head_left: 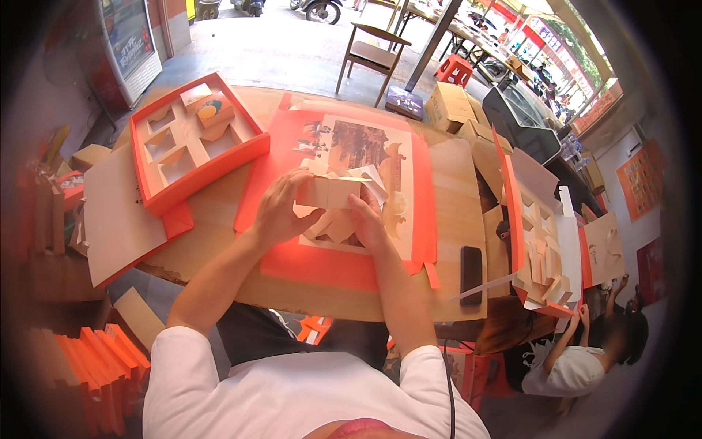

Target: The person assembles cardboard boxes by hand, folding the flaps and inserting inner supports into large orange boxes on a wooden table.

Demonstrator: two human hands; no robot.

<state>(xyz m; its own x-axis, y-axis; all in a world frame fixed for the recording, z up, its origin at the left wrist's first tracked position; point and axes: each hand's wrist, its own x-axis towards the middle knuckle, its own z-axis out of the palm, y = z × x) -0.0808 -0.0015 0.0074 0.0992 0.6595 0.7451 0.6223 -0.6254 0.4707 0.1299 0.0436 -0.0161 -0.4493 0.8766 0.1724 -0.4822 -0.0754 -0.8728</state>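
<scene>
Both hands are raised over the middle of the table around a small cream cardboard box [327,194], whose upper flaps stand partly unfolded. My left hand [279,208] grips its left side, fingers over the far edge and thumb below. On its right side my right hand [368,222] is closed, with the thumb against the near wall. Beneath them lies a flat orange cardboard sheet [314,267] with a printed picture panel [358,143]; folded card pieces on it are partly hidden by my hands. Left of it sits an orange tray box [175,199] with cream dividers forming several compartments.
A white panel [117,208] lies by the tray's left side. A dark phone [472,271] rests near the table's right edge. To the right, another orange box [514,212] holds cardboard inserts, with a co-worker [574,366] beside it. Cartons [448,107] and a chair [373,55] stand beyond.
</scene>
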